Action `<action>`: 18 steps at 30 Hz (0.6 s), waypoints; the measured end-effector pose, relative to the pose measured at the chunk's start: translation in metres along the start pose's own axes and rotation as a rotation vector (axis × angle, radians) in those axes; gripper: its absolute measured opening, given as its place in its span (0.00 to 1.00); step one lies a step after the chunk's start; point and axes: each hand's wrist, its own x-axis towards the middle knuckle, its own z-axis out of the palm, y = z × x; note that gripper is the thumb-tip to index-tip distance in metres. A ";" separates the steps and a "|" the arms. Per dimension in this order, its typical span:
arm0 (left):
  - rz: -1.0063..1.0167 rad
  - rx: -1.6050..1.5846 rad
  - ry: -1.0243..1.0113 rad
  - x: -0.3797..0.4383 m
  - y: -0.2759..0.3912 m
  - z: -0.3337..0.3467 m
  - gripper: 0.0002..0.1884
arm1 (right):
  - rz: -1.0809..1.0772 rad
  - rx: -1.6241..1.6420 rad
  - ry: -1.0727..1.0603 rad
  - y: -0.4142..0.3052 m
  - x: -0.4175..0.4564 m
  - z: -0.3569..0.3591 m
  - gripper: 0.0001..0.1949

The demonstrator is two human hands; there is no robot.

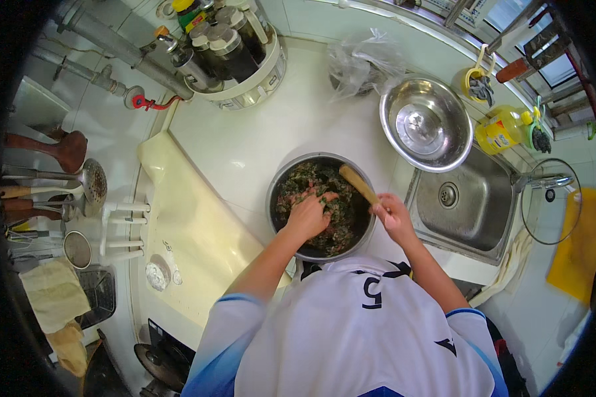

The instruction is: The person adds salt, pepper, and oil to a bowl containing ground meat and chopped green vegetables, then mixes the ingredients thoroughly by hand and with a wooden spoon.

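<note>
A deep metal bowl [273, 223] stands on the counter just in front of me. It holds a chopped mix [337, 233] of dark green leaves and pinkish bits, which looks like a meat and vegetable filling. My left hand [310, 213] is down in this mix with its fingers spread and bent; the fingertips are partly buried. Some green bits cling to the fingers. At the bowl's right rim, my right hand [393, 218] grips one end of a flat wooden utensil [358, 183]. The utensil's other end points up and left over the bowl.
Right of the bowl is a steel sink [469, 213], with an empty steel basin [424, 126] over its far corner. A clear plastic bag [365, 67] lies behind. Seasoning jars fill a white caddy [251, 92]. A cream sheet [193, 218] covers the left counter, carrying white powder [156, 275].
</note>
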 end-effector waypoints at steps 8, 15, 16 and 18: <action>0.103 -0.122 0.558 0.020 -0.038 0.015 0.19 | 0.084 0.136 0.032 0.005 0.055 0.015 0.12; 0.003 -0.103 -0.373 0.104 -0.027 0.047 0.19 | 0.013 0.112 0.057 0.016 0.068 0.025 0.11; 0.050 -0.122 -0.536 0.107 -0.019 0.038 0.19 | 0.008 0.116 0.046 0.016 0.069 0.023 0.11; 0.225 -0.037 -0.591 0.093 -0.004 0.020 0.19 | -0.004 0.128 0.019 0.017 0.068 0.022 0.11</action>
